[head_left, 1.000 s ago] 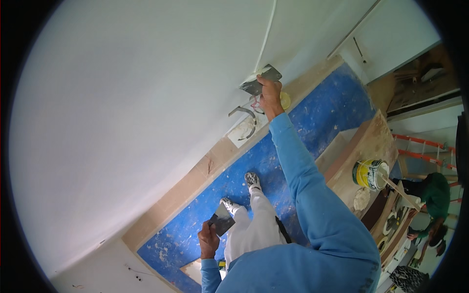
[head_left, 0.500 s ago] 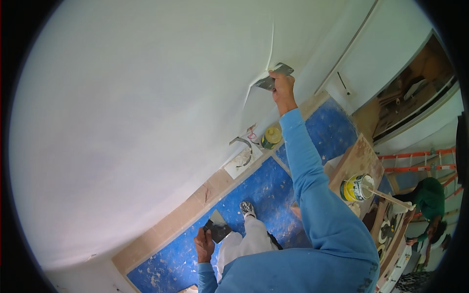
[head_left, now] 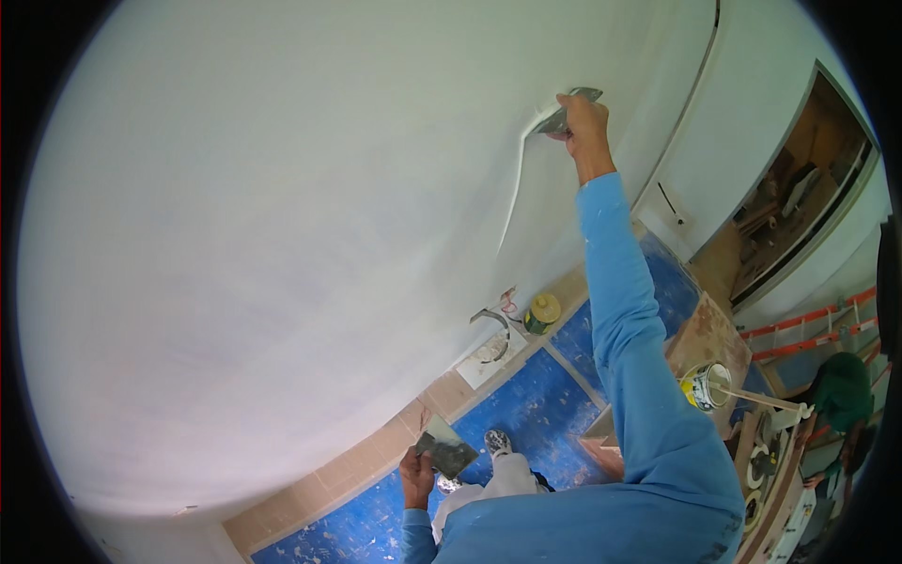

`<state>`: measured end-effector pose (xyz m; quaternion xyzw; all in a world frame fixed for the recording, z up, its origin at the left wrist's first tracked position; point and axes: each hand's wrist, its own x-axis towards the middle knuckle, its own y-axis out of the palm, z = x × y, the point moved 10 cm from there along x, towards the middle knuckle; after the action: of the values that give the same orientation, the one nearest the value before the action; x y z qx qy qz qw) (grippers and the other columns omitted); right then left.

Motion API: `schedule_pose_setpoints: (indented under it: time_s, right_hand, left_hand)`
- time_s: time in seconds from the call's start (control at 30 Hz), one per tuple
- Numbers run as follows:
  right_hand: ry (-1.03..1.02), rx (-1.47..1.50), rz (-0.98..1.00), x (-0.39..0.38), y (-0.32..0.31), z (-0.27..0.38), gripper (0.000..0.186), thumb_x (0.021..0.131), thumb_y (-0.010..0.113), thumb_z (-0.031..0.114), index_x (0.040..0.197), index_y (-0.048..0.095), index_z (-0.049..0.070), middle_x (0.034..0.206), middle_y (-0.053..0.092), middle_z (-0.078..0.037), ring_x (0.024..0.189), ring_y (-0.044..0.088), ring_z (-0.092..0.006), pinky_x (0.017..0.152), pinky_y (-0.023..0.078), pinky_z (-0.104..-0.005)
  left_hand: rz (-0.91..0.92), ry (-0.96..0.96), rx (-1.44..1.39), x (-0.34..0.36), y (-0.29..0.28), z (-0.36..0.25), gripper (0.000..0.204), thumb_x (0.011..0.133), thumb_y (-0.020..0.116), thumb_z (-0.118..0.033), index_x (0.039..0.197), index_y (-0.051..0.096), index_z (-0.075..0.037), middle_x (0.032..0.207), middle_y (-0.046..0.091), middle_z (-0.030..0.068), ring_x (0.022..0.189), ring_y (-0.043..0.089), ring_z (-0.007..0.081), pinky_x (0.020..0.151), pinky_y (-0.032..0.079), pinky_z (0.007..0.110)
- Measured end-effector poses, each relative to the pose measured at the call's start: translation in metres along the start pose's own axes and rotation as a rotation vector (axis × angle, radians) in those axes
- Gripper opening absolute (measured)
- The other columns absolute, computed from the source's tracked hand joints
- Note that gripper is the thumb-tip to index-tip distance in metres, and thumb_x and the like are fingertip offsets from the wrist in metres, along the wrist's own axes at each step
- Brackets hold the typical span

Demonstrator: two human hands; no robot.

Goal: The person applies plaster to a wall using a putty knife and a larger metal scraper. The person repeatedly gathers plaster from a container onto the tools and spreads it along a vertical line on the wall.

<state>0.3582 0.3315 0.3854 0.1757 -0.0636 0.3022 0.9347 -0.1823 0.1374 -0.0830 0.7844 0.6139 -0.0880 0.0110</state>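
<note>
My right hand (head_left: 584, 122) is raised high and grips a metal putty knife (head_left: 562, 111), its blade pressed flat against the white wall (head_left: 282, 207). A thin ridge of fresh filler (head_left: 515, 193) trails down the wall below the blade. My left hand (head_left: 416, 475) hangs low by my leg and holds a flat grey plaster hawk (head_left: 445, 451) with filler on it. My right arm is in a light blue sleeve (head_left: 629, 329).
Blue sheeting (head_left: 526, 414) covers the floor along a tan skirting strip. A yellow-lidded jar (head_left: 542, 313) and a white tray (head_left: 491, 353) sit at the wall's foot. A paint can (head_left: 703, 385) stands on a board; a person in green (head_left: 841, 390) is at right near a doorway (head_left: 799, 197).
My right hand has drawn the putty knife further up the wall, lengthening the filler ridge. The view has tilted upward. My left hand still holds the hawk low.
</note>
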Motion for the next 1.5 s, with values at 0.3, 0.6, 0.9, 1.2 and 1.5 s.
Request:
schedule_pose_setpoints:
  time_s: [0.3,0.6,0.9,1.2,1.5]
  right_hand:
    - [-0.449,-0.219,0.133,-0.051,0.063,0.079,0.016,0.077,0.074,0.008,0.077,0.066,-0.006,0.070,0.062,-0.007,0.058,0.056,-0.0148,0.052,0.045,-0.0312]
    - [-0.354,-0.304,0.919,-0.200,0.064,-0.059,0.023,0.087,0.064,0.011,0.106,0.069,-0.002,0.085,0.067,-0.002,0.074,0.060,-0.0116,0.068,0.051,-0.0300]
    - [-0.278,-0.405,1.254,-0.338,-0.024,-0.139,0.075,0.074,0.058,-0.013,0.144,0.049,0.013,0.122,0.053,-0.016,0.110,0.058,-0.0323,0.091,0.050,-0.0385]
    - [-0.241,-0.823,1.231,-0.328,-0.081,-0.252,0.078,0.070,0.066,-0.007,0.143,0.045,0.008,0.127,0.052,-0.018,0.114,0.058,-0.0379,0.092,0.054,-0.0424]
    - [0.527,-0.322,0.255,-0.219,-0.203,-0.531,0.032,0.097,0.057,0.029,0.081,0.061,0.002,0.070,0.053,0.003,0.067,0.046,-0.0084,0.059,0.041,-0.0319]
  left_hand:
    - [-0.081,0.020,0.008,0.017,-0.007,-0.058,0.030,0.093,0.056,-0.016,0.115,0.062,0.003,0.073,0.064,0.0058,0.055,0.054,0.0112,0.048,0.043,0.028]
    - [0.027,-0.249,-0.923,0.083,0.048,-0.098,0.018,0.090,0.049,-0.009,0.100,0.059,0.002,0.086,0.065,0.0069,0.067,0.063,0.0161,0.059,0.054,0.031]
    - [0.193,-0.300,-1.003,0.108,0.098,-0.113,0.033,0.095,0.045,-0.003,0.127,0.049,0.004,0.120,0.062,0.0161,0.107,0.065,0.0225,0.091,0.056,0.036]
    - [0.156,-0.245,-0.797,0.128,0.125,-0.105,0.036,0.096,0.052,-0.003,0.132,0.050,0.001,0.123,0.063,0.0090,0.112,0.061,0.0176,0.100,0.048,0.031]
    - [0.126,-0.167,-0.559,0.141,0.117,-0.104,0.038,0.096,0.058,-0.012,0.130,0.050,0.002,0.117,0.063,0.0079,0.105,0.060,0.0149,0.092,0.047,0.029]
